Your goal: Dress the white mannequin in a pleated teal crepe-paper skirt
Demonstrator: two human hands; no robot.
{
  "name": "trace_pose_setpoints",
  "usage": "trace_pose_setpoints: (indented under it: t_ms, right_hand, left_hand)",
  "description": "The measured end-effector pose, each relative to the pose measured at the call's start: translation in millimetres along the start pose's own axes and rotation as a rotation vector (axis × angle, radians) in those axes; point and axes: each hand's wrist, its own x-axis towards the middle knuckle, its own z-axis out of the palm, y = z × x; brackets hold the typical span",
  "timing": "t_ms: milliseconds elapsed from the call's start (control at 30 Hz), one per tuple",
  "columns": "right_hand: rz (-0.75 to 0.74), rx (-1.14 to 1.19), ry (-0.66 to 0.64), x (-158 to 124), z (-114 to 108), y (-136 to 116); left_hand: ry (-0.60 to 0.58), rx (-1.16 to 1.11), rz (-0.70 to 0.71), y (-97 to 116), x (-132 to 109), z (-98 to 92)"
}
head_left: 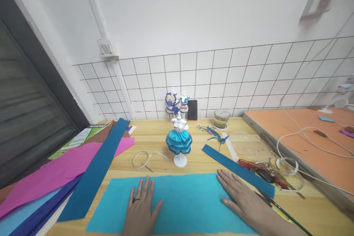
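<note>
A wide turquoise sheet lies flat along the near edge of the wooden table. My left hand rests on its left part, fingers spread, a dark ring on one finger. On the sheet's right part lies my right hand, palm down with the thumb apart. Just beyond the sheet stands a small white dress form on a round base, wearing a layered turquoise and teal skirt. A teal strip lies slantwise beyond my right hand, and scissors lie partly by my right wrist.
Pink, blue and teal sheets are piled at the left. Two more dress forms, a phone and a glass jar stand by the wall. Red-handled tools, tape and a white cable lie right, beside an orange surface.
</note>
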Motion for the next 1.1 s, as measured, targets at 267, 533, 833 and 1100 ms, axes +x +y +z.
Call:
trace_pose_setpoints:
  t_ms: [267, 533, 833, 1100]
  right_hand:
    - [0.146, 0.117, 0.011, 23.5, -30.9, 5.4]
    - [0.286, 0.223, -0.071, -1.4, -34.9, 2.3]
    - [0.273, 0.260, -0.059, -18.5, -37.9, -20.7]
    - [0.214, 0.281, -0.039, -30.4, -35.9, -17.8]
  left_hand:
    - [-0.250, -0.061, 0.003, 0.3, 9.6, -26.6]
    - [-0.265, -0.067, 0.121, -19.8, 20.2, -27.1]
    - [-0.205, -0.066, 0.240, -36.6, 26.6, -29.6]
    - [-0.225, -0.045, 0.188, -35.1, 25.9, -35.8]
